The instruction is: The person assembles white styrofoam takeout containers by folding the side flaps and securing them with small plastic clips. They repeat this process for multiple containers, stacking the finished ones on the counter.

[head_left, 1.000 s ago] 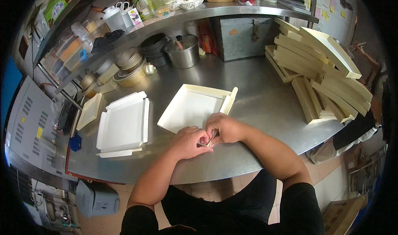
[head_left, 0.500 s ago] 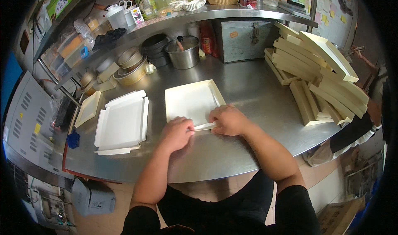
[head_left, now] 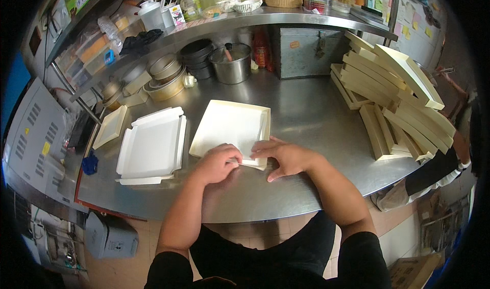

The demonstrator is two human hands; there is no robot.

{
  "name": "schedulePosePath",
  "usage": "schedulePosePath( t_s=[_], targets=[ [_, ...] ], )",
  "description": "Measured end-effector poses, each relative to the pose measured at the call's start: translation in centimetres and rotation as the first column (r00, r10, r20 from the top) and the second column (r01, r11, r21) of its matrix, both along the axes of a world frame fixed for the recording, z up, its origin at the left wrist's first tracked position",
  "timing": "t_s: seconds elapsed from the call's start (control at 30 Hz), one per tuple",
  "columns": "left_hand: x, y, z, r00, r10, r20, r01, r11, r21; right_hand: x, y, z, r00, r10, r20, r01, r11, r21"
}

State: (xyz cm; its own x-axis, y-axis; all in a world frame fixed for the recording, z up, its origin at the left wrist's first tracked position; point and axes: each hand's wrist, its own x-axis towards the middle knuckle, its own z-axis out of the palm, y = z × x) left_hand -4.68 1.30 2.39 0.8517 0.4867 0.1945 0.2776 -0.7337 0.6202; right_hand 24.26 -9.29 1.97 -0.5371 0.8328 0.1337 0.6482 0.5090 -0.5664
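Left hand (head_left: pixel 220 163) first: from the head view, its thumb and fingers look pinched together on the near edge of a cream cardboard box tray (head_left: pixel 229 123), the one sitting right in front of the person on the stainless-steel worktable (head_left: pixel 255 202). The right hand (head_left: pixel 288 158) has its thumb and fingers spread apart, fingertips at the tray's near right corner and thumb hanging out over the steel (can't swear how hard those fingertips press).

So the tray lies straight ahead of both hands, a bit left of the right one, with most of it stretching away past the knuckles. It's close to square, so no real long axis I'd bet on; the side walls run away from the body. The left hand's on the near edge and the right one's nearer that corner, so neither has to reach.

Same view, off to the left: a white, part-folded cardboard blank (head_left: pixel 152 141), apart from the tray, nearer the left hand. The messy pile of cardboard trays (head_left: pixel 393 82) is well off to the right.
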Motion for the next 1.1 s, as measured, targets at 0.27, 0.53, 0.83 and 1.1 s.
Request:
schedulePosePath(
  t_s=[0.27,0.53,0.83,1.1],
  targets=[
    [2.3,-1.9,-0.3,0.978,-0.027,0.208,-0.016,0.980,0.199,-1.6,1.1,-1.0,0.990,-0.136,-0.039,0.141,0.952,0.271],
    [3.5,-2.3,-0.9,0.878,-0.034,0.477,-0.128,0.944,0.304,-2.1,1.3,-1.2,0.920,-0.139,-0.367,0.234,0.945,0.229],
    [3.7,-2.3,-1.4,0.831,0.016,0.556,-0.228,0.922,0.313,-2.5,1.0,-0.8,0.871,-0.139,-0.472,0.261,0.943,0.205],
    [3.2,-1.5,-1.6,0.884,0.085,0.460,-0.217,0.946,0.242,-3.1,1.0,-0.5,0.857,-0.083,-0.509,0.238,0.939,0.247]
  ],
)
